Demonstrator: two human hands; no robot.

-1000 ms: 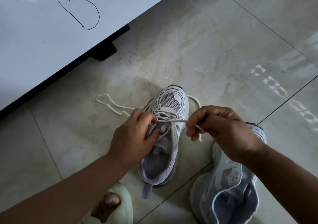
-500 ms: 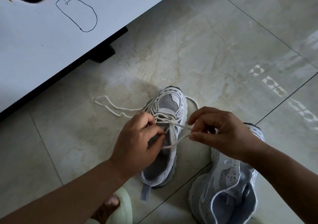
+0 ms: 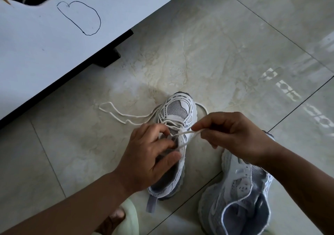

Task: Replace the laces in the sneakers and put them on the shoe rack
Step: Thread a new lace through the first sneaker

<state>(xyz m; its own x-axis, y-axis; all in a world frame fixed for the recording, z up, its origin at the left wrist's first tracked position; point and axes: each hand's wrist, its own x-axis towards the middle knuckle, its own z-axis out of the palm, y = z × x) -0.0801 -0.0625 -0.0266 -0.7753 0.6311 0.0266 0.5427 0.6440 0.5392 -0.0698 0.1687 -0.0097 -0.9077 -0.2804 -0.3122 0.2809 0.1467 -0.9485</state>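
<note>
A white and grey sneaker (image 3: 178,111) stands on the tiled floor with its toe pointing away from me. A white lace (image 3: 124,116) runs through its front eyelets and trails in a loop to the left on the floor. My left hand (image 3: 150,155) rests over the sneaker's tongue and left eyelet row, fingers bent onto the shoe. My right hand (image 3: 233,135) pinches a loop of the lace just right of the shoe, pulled taut from the eyelets. A second pale blue-white sneaker (image 3: 240,196) lies at lower right, partly under my right wrist.
A white cabinet (image 3: 45,41) with a pen scribble and a dark foot fills the upper left. My foot in a pale green slipper (image 3: 124,218) sits at the bottom edge. Beige marble floor tiles (image 3: 235,54) spread to the right and behind.
My right hand drew the lace out to the right and shifted its pinch into a loop. My left hand slid down from the lace onto the tongue and eyelets.
</note>
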